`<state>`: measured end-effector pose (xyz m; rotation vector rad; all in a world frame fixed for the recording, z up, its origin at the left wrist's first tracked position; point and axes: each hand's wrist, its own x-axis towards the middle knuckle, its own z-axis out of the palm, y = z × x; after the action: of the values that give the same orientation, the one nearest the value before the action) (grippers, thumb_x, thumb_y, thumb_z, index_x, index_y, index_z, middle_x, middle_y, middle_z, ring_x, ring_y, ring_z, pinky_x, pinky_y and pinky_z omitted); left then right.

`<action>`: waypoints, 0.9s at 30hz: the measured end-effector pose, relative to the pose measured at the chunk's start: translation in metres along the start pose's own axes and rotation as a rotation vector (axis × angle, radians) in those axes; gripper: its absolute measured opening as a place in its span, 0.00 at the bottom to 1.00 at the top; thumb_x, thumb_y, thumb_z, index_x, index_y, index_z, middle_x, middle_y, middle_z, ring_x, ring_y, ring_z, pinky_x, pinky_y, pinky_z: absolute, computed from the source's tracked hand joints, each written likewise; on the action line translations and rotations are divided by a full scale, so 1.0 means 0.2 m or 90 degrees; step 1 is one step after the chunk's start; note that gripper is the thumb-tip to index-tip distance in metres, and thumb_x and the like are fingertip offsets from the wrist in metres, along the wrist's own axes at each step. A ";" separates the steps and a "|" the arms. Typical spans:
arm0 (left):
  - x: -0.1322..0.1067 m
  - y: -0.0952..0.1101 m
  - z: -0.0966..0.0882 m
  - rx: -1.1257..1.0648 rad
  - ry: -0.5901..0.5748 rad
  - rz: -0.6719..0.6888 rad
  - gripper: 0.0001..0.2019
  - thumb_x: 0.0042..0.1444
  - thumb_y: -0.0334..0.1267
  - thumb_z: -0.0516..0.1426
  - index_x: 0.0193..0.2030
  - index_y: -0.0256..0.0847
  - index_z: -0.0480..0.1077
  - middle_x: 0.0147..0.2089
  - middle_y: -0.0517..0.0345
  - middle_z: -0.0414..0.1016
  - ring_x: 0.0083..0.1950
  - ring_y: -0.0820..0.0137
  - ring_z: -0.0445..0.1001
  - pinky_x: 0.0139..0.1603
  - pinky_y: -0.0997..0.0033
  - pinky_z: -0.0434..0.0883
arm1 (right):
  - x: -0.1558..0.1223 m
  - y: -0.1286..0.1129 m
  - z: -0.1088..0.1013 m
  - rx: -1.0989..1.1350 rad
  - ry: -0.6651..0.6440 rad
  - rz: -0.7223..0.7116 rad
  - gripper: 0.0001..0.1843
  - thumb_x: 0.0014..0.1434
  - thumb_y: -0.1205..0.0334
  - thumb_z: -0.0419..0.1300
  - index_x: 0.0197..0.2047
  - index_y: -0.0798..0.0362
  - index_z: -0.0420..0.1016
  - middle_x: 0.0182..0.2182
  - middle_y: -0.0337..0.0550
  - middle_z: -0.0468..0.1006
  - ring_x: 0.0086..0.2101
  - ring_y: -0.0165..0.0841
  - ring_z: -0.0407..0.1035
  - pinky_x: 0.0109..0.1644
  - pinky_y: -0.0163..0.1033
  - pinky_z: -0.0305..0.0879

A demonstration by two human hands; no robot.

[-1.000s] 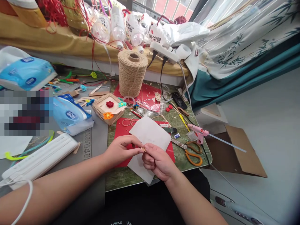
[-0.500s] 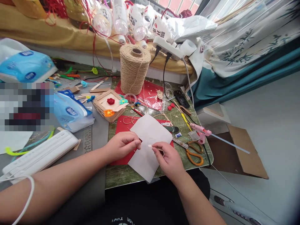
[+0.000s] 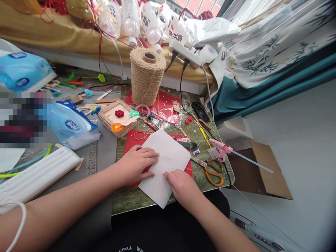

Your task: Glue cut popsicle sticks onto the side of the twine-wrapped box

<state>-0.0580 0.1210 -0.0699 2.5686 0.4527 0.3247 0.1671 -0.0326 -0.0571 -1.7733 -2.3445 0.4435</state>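
Observation:
A white sheet of paper (image 3: pixel 168 157) lies on a red sheet (image 3: pixel 135 138) near the front edge of the green table. My left hand (image 3: pixel 136 162) rests flat on the paper's left edge, fingers stretched out. The fingers of my right hand (image 3: pixel 181 185) are curled at the sheet's lower right part, their tips pressed down on the paper. Whether something small is under those fingertips I cannot make out.
Orange-handled scissors (image 3: pixel 214 173) and a pink glue gun (image 3: pixel 222 148) lie right of the paper. Behind it stand a twine spool (image 3: pixel 147 77) and a stick frame with small flowers (image 3: pixel 118 117). Tissue packs (image 3: pixel 69 124) and a white case (image 3: pixel 39 175) are to the left. A power strip (image 3: pixel 185 56) sits at the back.
My hands held a small piece together above the paper, then moved apart. Both have come down onto the sheet, the left now flat on it.

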 end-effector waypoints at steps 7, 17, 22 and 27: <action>0.00 0.00 -0.01 -0.087 0.065 0.053 0.19 0.61 0.44 0.64 0.58 0.47 0.75 0.64 0.47 0.76 0.64 0.51 0.73 0.66 0.46 0.58 | 0.06 -0.10 -0.10 0.860 0.180 0.402 0.15 0.69 0.48 0.60 0.37 0.50 0.69 0.20 0.28 0.57 0.21 0.26 0.47 0.26 0.34 0.45; -0.01 0.10 -0.03 -0.518 0.185 -0.031 0.14 0.57 0.43 0.69 0.47 0.40 0.80 0.42 0.51 0.83 0.42 0.67 0.78 0.46 0.68 0.76 | 0.15 -0.28 -0.12 1.203 0.091 0.381 0.15 0.67 0.55 0.64 0.34 0.52 0.66 0.20 0.26 0.50 0.22 0.24 0.38 0.25 0.32 0.37; -0.01 0.10 -0.02 -0.690 0.178 -0.117 0.09 0.55 0.42 0.70 0.38 0.39 0.81 0.37 0.53 0.82 0.40 0.68 0.79 0.44 0.68 0.76 | 0.19 -0.30 -0.07 1.291 0.008 0.367 0.17 0.66 0.53 0.65 0.32 0.52 0.65 0.19 0.25 0.47 0.21 0.24 0.36 0.24 0.33 0.35; -0.01 0.08 -0.04 -0.845 0.109 -0.175 0.11 0.56 0.43 0.69 0.34 0.37 0.80 0.34 0.53 0.81 0.37 0.69 0.78 0.41 0.69 0.76 | 0.16 -0.29 -0.08 1.147 0.047 0.315 0.17 0.64 0.51 0.68 0.32 0.52 0.69 0.19 0.28 0.53 0.21 0.24 0.42 0.26 0.34 0.39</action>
<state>-0.0580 0.1102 -0.0543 1.1827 0.4237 0.5133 0.1107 -0.0136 -0.0245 -1.1092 -0.5359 1.6824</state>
